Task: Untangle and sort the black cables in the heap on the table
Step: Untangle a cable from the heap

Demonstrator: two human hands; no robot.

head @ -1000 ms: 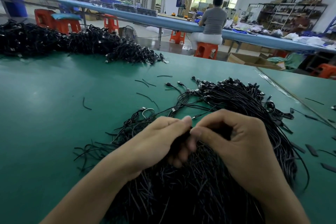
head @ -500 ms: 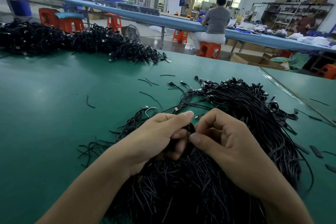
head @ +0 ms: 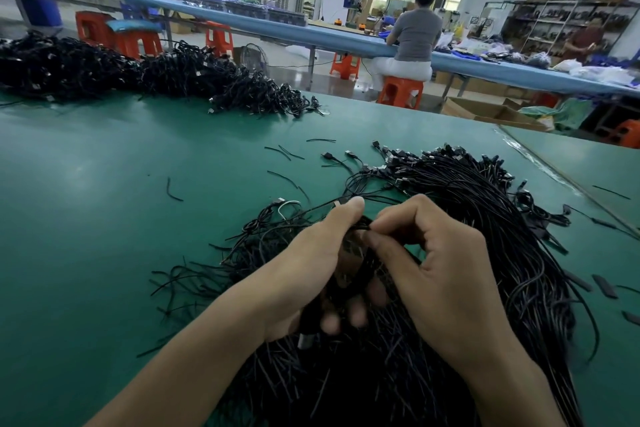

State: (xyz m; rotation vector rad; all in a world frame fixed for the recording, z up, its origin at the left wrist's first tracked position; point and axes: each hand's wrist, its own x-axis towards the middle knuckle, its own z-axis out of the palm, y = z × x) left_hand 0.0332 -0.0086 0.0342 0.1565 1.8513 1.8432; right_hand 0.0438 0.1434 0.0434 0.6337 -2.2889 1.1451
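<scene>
**Hands at the cable heap**

Gripped in the left hand [head: 311, 263]: a bundle of black cables [head: 363, 270], fingers curled round it. Pinched between thumb and forefinger of the right hand [head: 450, 274]: strands at the top of the same bundle. Held close together, directly over the main heap [head: 485, 218]. Spread beneath and rightward on the green worktop [head: 104, 236], connector ends fanned toward the far side. Scattered nearby on the bare surface: short cut pieces [head: 287, 152]. Piled along the far-left edge: a 2nd heap [head: 104, 73]. Beyond the worktop: 1 seated person [head: 417, 35] on an orange stool [head: 400, 92].
</scene>
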